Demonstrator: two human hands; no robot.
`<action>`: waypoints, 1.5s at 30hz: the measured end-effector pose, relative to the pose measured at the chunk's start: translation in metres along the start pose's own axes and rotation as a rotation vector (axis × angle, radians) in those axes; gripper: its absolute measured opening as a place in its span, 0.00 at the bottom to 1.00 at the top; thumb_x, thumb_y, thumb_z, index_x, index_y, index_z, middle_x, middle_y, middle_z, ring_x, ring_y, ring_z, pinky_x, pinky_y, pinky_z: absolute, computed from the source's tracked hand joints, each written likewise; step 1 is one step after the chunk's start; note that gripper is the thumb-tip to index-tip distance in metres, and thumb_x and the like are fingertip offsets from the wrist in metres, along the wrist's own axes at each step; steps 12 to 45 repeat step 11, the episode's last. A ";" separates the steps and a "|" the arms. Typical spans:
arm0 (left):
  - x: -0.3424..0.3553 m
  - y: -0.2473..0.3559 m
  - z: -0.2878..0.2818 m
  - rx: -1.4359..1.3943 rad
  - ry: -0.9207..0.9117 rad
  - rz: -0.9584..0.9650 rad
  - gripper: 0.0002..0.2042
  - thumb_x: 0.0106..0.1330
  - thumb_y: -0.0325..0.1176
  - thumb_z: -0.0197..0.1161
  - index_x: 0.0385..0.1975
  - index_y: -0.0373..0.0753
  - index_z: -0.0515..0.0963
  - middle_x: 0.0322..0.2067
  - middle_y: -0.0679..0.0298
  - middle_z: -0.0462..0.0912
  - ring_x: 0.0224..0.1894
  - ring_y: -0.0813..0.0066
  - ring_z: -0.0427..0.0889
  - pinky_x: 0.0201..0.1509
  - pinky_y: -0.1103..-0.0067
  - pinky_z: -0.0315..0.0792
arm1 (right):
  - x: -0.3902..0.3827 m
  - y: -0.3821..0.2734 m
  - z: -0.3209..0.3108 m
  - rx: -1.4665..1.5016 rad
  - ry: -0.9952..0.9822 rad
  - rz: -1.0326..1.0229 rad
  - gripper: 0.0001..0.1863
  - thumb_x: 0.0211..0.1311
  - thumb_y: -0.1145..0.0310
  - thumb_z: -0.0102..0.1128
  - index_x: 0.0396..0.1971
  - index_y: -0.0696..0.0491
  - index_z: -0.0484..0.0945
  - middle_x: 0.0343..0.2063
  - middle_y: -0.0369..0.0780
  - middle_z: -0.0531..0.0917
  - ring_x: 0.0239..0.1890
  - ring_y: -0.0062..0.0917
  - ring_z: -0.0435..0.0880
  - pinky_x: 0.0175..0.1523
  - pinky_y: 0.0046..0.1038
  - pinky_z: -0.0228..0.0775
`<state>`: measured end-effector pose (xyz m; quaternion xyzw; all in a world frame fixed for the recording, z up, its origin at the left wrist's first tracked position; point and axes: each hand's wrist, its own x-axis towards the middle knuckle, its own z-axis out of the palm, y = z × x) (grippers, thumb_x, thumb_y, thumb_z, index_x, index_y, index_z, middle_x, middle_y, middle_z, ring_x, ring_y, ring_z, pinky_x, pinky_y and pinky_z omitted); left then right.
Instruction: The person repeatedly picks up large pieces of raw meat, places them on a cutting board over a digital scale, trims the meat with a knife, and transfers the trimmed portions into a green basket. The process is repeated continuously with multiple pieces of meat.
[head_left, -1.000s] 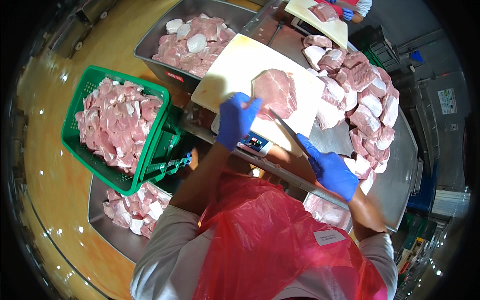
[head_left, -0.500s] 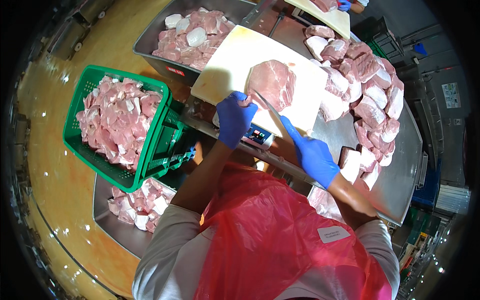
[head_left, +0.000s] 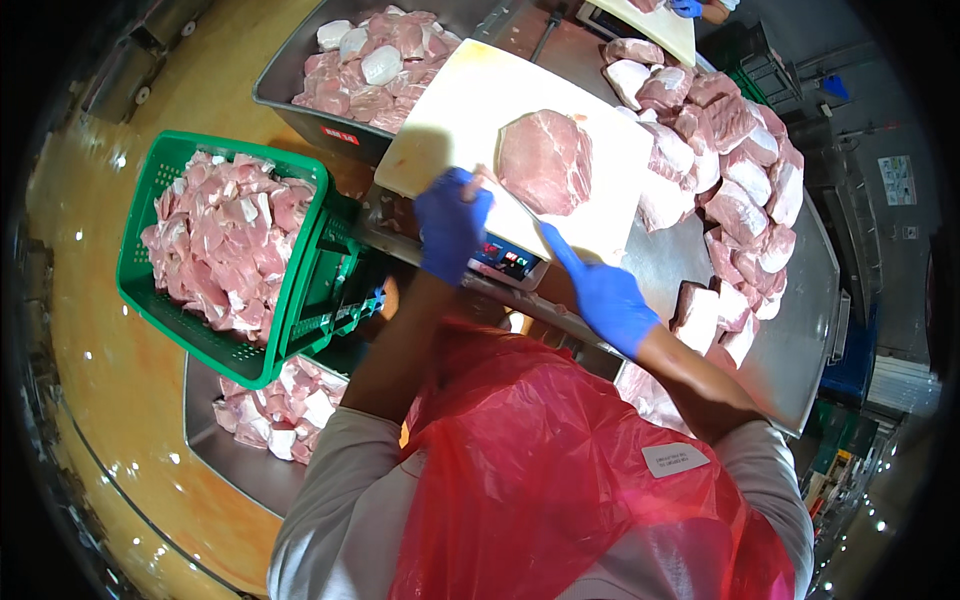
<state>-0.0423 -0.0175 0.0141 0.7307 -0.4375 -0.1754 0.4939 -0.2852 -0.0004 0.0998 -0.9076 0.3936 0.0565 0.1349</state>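
Observation:
A large slab of raw pale-pink meat [head_left: 545, 163] lies flat on a white cutting board [head_left: 455, 115]. At the board's near edge, left of the slab, my blue-gloved left hand [head_left: 450, 225] is closed, with a small pink meat scrap [head_left: 481, 178] poking out between thumb and fingers. My blue-gloved right hand [head_left: 612, 302] grips a knife [head_left: 520, 212], its index finger stretched along the top. The narrow blade points up and left, just below the slab, its tip near my left hand. A scale with a lit display [head_left: 507, 258] sits under the board's near edge.
To the left, a green perforated basket [head_left: 318, 205] holds meat pieces, with a metal tub [head_left: 215, 450] of meat below. Another metal tub [head_left: 290, 105] stands behind. Several meat chunks [head_left: 740, 210] cover the steel table [head_left: 800, 350] at right. Beyond, a co-worker's gloved hand [head_left: 686, 8] shows.
My left hand has drawn left, away from the slab, with the scrap in it. The knife tip has left the slab's lower left edge and shifted left with my right hand.

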 end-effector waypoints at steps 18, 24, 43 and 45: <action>0.077 -0.124 -0.293 1.254 -0.085 -0.340 0.30 0.58 0.41 0.66 0.63 0.42 0.72 0.50 0.45 0.84 0.52 0.51 0.84 0.58 0.56 0.75 | -0.086 0.046 -0.011 0.494 0.233 0.355 0.37 0.71 0.74 0.55 0.77 0.45 0.51 0.30 0.55 0.84 0.27 0.37 0.87 0.33 0.31 0.73; 0.077 -0.124 -0.293 1.254 -0.085 -0.340 0.30 0.58 0.41 0.66 0.63 0.42 0.72 0.50 0.45 0.84 0.52 0.51 0.84 0.58 0.56 0.75 | -0.086 0.046 -0.011 0.494 0.233 0.355 0.37 0.71 0.74 0.55 0.77 0.45 0.51 0.30 0.55 0.84 0.27 0.37 0.87 0.33 0.31 0.73; 0.077 -0.124 -0.293 1.254 -0.085 -0.340 0.30 0.58 0.41 0.66 0.63 0.42 0.72 0.50 0.45 0.84 0.52 0.51 0.84 0.58 0.56 0.75 | -0.086 0.046 -0.011 0.494 0.233 0.355 0.37 0.71 0.74 0.55 0.77 0.45 0.51 0.30 0.55 0.84 0.27 0.37 0.87 0.33 0.31 0.73; 0.077 -0.124 -0.293 1.254 -0.085 -0.340 0.30 0.58 0.41 0.66 0.63 0.42 0.72 0.50 0.45 0.84 0.52 0.51 0.84 0.58 0.56 0.75 | -0.086 0.046 -0.011 0.494 0.233 0.355 0.37 0.71 0.74 0.55 0.77 0.45 0.51 0.30 0.55 0.84 0.27 0.37 0.87 0.33 0.31 0.73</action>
